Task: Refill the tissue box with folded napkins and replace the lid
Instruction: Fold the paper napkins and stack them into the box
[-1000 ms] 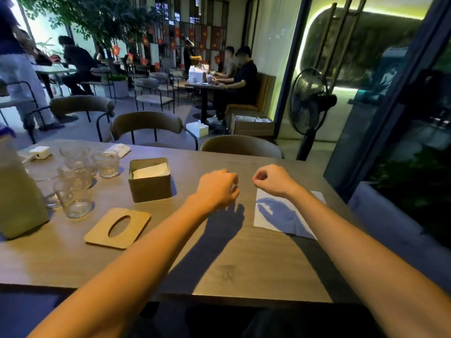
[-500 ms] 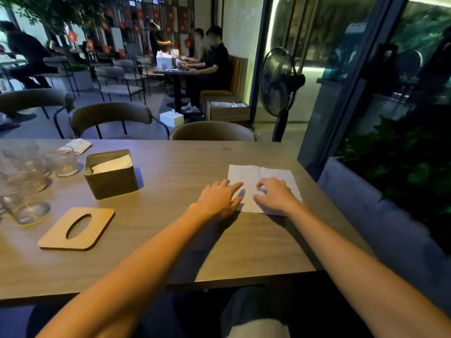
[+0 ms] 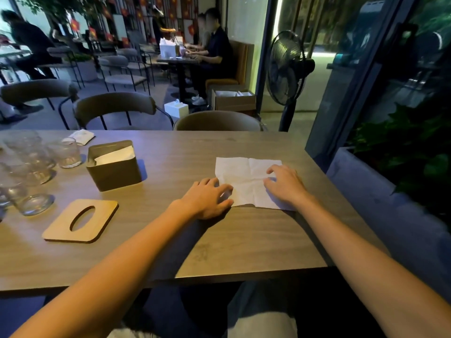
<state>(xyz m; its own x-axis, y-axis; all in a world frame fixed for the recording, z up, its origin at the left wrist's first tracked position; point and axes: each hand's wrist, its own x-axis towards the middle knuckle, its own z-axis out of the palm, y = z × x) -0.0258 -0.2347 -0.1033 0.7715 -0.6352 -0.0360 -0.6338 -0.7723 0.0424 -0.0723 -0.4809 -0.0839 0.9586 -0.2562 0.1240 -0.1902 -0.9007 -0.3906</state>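
Note:
A white napkin [image 3: 246, 178] lies unfolded and creased on the wooden table [image 3: 244, 245]. My left hand [image 3: 207, 198] rests flat at its near left corner, fingers spread onto the paper's edge. My right hand [image 3: 284, 182] presses on the napkin's right half with relaxed fingers. The brown tissue box [image 3: 114, 170] stands open to the left, with white napkins [image 3: 114, 155] showing inside. Its wooden lid [image 3: 80, 222], with an oval slot, lies flat on the table in front of the box.
Several empty glasses [image 3: 31, 172] crowd the table's left side, and a folded white napkin [image 3: 81, 136] lies behind them. Chairs [image 3: 217, 120] stand along the far edge. A standing fan [image 3: 286, 69] and a planter [image 3: 390, 191] are on the right.
Both hands went from raised fists above the table to lying on the napkin, then slid apart across it. The view shifted to the right.

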